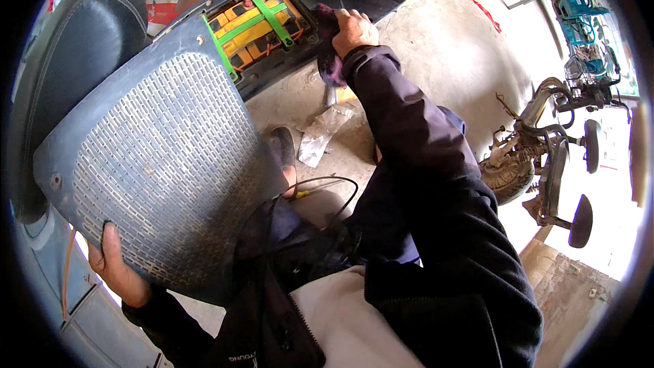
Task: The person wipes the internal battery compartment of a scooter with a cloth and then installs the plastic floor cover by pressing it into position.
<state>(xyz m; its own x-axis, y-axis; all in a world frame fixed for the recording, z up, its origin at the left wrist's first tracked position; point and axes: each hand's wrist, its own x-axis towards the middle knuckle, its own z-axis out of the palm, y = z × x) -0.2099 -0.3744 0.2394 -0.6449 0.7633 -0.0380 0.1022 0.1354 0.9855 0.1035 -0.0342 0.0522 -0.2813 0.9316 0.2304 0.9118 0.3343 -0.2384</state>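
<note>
My left hand [117,266] grips the lower left edge of a large grey floorboard panel [163,163] with a slotted tread pattern, its thumb on top. The panel is tilted, its near side close to my lap. At the upper middle, my right hand [354,30] is closed on a dark purple rag [330,68], against the rim of a scooter's open battery compartment [305,42]. Inside sit yellow and black batteries [240,29], crossed by green straps [269,17], with orange wires around them.
A black scooter seat [102,41] stands at the far left, near a red-and-white box [162,10]. A crumpled clear plastic bag [325,133] lies on the floor by my shoe [283,144]. On the right is a partly dismantled two-wheeler [538,150]; behind it is a teal frame [572,0].
</note>
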